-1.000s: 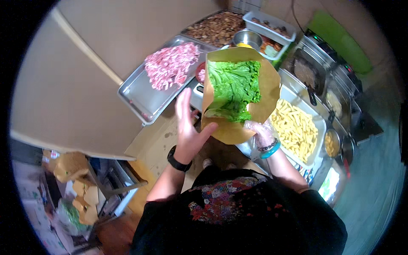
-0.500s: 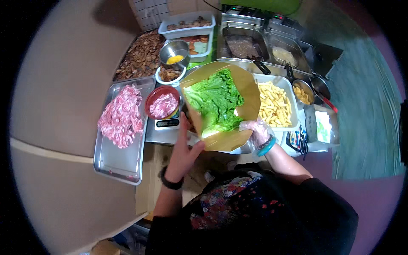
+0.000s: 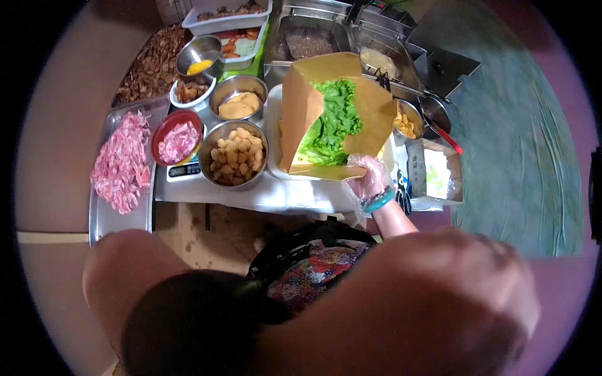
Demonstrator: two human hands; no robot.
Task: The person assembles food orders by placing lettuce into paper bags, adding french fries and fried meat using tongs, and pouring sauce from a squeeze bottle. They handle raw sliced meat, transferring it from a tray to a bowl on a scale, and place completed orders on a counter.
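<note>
A brown paper box [image 3: 384, 128] with open flaps holds green lettuce leaves [image 3: 338, 116], tilted above the worktop. My right hand [image 3: 370, 175], in a clear plastic glove with a teal bracelet at the wrist, grips the box's near edge, fingers partly behind the paper. Close to the camera, my left hand [image 3: 407, 294] spans the lower part of the picture, bare and blurred, a dark band behind it at the wrist. It is apart from the box; its finger positions are too smeared to read. A white tray [image 3: 274, 147] lies mostly behind the box.
Left of the box stand steel bowls of browned chunks [image 3: 235, 156] and a pale orange mixture [image 3: 241, 105]. Beyond are a red bowl of sliced meat [image 3: 177, 141] and a metal tray [image 3: 100, 219] of raw meat. Fryers [image 3: 320, 15] line the back; a cardboard box [image 3: 454, 169] stands right.
My left hand has left the box's side and risen close to the camera. The box has turned and tilted in my right hand. The view has shifted, uncovering two steel bowls.
</note>
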